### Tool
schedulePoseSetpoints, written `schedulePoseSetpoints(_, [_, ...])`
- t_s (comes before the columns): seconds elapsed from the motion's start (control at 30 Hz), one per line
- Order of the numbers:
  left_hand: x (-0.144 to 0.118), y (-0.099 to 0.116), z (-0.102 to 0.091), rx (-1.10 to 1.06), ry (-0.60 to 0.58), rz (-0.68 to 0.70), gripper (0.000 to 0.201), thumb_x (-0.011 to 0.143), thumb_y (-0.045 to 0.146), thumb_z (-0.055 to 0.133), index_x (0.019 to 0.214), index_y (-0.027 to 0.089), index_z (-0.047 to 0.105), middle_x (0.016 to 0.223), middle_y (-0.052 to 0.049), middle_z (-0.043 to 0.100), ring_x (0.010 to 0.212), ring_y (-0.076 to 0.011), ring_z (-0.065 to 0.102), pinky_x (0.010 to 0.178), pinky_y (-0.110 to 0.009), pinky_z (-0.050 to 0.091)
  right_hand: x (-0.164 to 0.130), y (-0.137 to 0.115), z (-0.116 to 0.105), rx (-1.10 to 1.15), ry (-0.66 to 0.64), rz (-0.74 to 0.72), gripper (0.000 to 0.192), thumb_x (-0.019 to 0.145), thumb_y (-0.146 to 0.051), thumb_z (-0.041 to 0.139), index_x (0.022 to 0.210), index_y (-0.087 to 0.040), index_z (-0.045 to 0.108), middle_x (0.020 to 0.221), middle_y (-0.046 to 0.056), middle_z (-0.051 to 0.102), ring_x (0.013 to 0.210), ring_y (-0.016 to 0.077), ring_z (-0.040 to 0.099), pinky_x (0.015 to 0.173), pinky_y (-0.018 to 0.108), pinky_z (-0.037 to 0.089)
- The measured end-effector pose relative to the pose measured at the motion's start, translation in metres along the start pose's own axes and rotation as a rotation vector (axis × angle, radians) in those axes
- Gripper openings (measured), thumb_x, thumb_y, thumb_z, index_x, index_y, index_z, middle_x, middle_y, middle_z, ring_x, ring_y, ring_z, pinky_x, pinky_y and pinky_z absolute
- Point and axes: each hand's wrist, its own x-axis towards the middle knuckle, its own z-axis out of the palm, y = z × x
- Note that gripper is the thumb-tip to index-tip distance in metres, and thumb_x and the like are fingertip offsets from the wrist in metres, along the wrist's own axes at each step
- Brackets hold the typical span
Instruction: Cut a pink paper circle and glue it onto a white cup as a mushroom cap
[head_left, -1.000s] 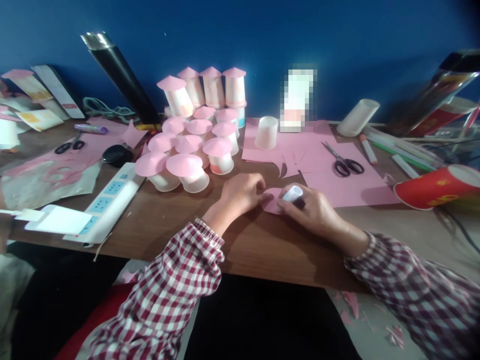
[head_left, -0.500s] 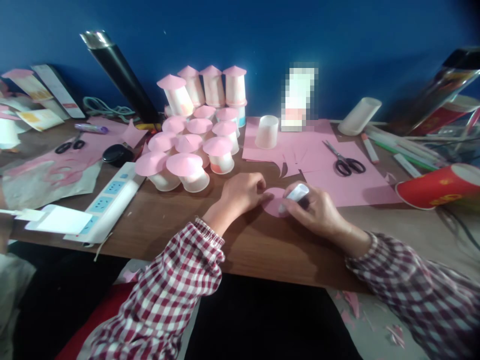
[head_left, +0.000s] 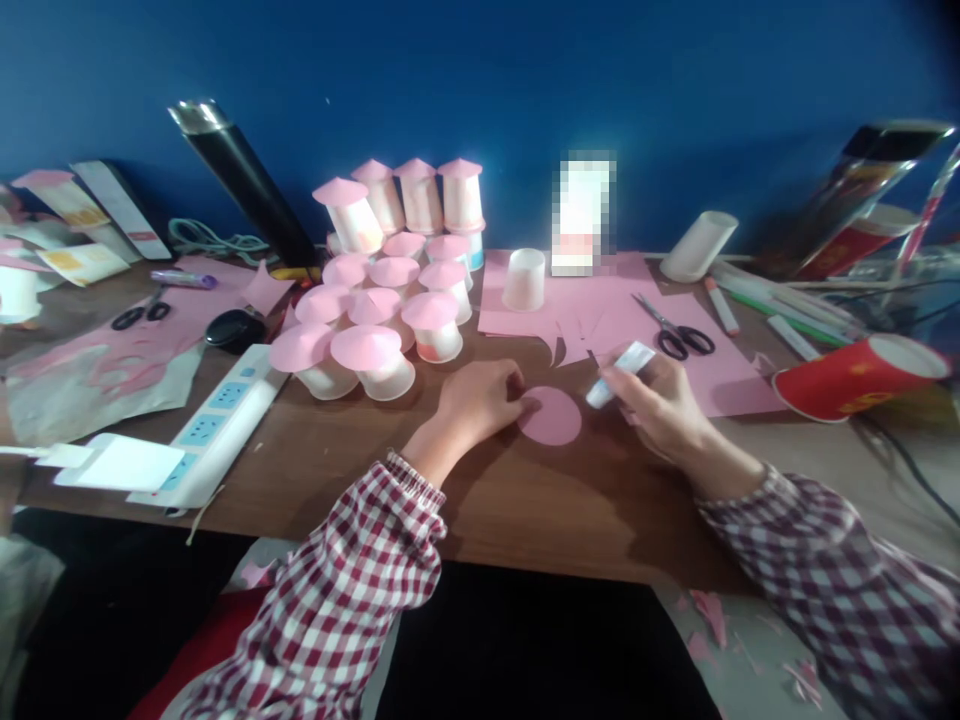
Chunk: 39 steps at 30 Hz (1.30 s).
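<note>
Pink paper disc (head_left: 550, 415) lies flat near the wooden table (head_left: 525, 500) front edge, pinned at its left rim by left hand (head_left: 480, 398) fingertips | right hand (head_left: 660, 400) pinches glue stick (head_left: 619, 372), tip just beside disc's right | bare wood around disc; capped cups (head_left: 375, 355), scissors (head_left: 675, 330) crowd behind.

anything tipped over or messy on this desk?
Yes. A red paper cup lies on its side at the table's right end, a white paper cup lies tipped by the blue wall, and pink paper scraps litter the floor.
</note>
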Motion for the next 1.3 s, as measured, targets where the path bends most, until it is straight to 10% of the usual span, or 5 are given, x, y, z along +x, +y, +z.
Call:
schedulePoseSetpoints(0.2, [-0.002,0.002,-0.002,0.016,0.023,0.021,0.027,0.07,0.05,0.063,0.082,0.025,0.063,0.074,0.0,0.068,0.066,-0.0178,0.06,0.051,-0.026,0.034,0.029,0.017,-0.035,-0.014,0.278,-0.04,0.026,0.076,-0.035,0.065,0.096,-0.02,0.059,0.078,0.003,0.065,0.068,0.0164,0.062,0.062,0.03,0.051])
schedulePoseSetpoints(0.37, [-0.003,0.001,0.001,0.029,0.077,0.063,0.022,0.076,0.046,0.059,0.079,0.024,0.064,0.073,-0.001,0.068,0.067,-0.0181,0.061,0.054,-0.027,0.038,0.041,0.034,-0.067,-0.572,0.492,-0.089,0.033,0.076,-0.033,0.062,0.105,-0.019,0.061,0.093,0.01,0.069,0.083,0.0265,0.063,0.075,0.041,0.048])
schedulePoseSetpoints(0.67, [-0.001,-0.002,0.006,-0.231,0.278,0.134,0.019,0.078,0.02,0.054,0.096,0.018,0.061,0.091,-0.006,0.066,0.078,-0.0159,0.062,0.073,-0.03,0.05,0.049,0.061,-0.094,-0.915,0.546,0.076,0.03,0.076,-0.038,0.058,0.093,-0.016,0.068,0.089,0.014,0.066,0.086,0.0316,0.057,0.074,0.044,0.043])
schedulePoseSetpoints(0.97, [0.002,-0.001,0.01,-0.747,0.271,0.153,0.041,0.081,0.026,0.056,0.122,0.02,0.052,0.109,-0.009,0.058,0.088,-0.0149,0.063,0.082,-0.031,0.052,0.029,0.028,-0.031,-0.382,0.221,-0.206,0.027,0.082,-0.035,0.058,0.099,-0.015,0.063,0.094,0.01,0.066,0.079,0.0211,0.062,0.07,0.034,0.049])
schedulePoseSetpoints(1.3, [0.003,0.006,0.009,-1.183,0.178,-0.024,0.032,0.064,0.029,0.076,0.088,0.016,0.058,0.088,-0.003,0.068,0.084,-0.0142,0.063,0.08,-0.03,0.05,0.001,0.0,0.009,-0.218,-0.011,-0.233,0.018,0.085,-0.028,0.057,0.1,-0.021,0.061,0.095,0.006,0.064,0.085,0.0215,0.061,0.072,0.032,0.05])
